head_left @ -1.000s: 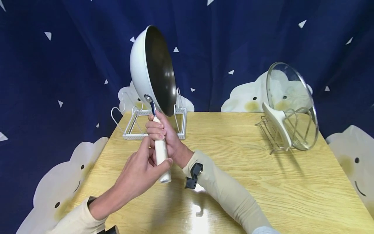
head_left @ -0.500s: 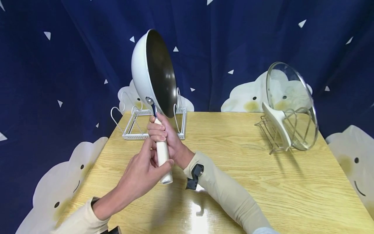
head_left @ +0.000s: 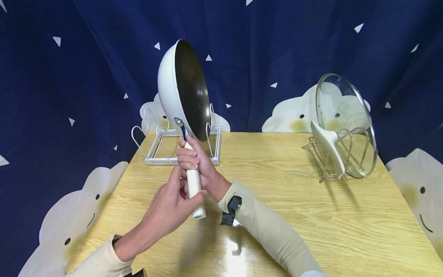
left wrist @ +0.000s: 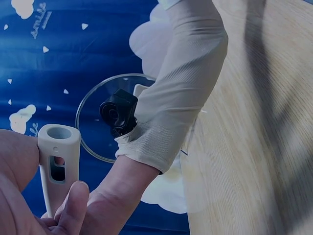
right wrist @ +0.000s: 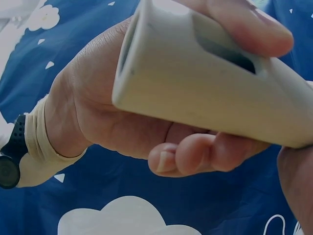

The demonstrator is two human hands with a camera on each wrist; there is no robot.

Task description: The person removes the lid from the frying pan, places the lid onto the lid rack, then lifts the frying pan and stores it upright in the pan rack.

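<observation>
A deep frying pan (head_left: 167, 80), white outside and dark inside, is held up over the table in the head view, its bowl on edge and its cream handle (head_left: 194, 184) pointing down. My right hand (head_left: 204, 167) grips the upper handle just below the metal joint. Lower down, my left hand (head_left: 166, 207) holds the handle between thumb and fingers. The right wrist view shows the left hand (right wrist: 102, 93) around the handle's slotted end (right wrist: 195, 93). In the left wrist view, the slotted handle end (left wrist: 58, 152) stands beside the left hand's fingers.
Behind the pan, a white wire rack (head_left: 162, 161) stands at the table's back left. At the right, a glass lid (head_left: 340, 92) with a white handle (head_left: 328, 144) leans in a small metal rack (head_left: 323, 169). A blue curtain (head_left: 259, 57) hangs behind the wooden table (head_left: 270, 177).
The pan has come down a little and shifted slightly right, both hands moving with it and keeping their hold. The lid and racks have stayed put.
</observation>
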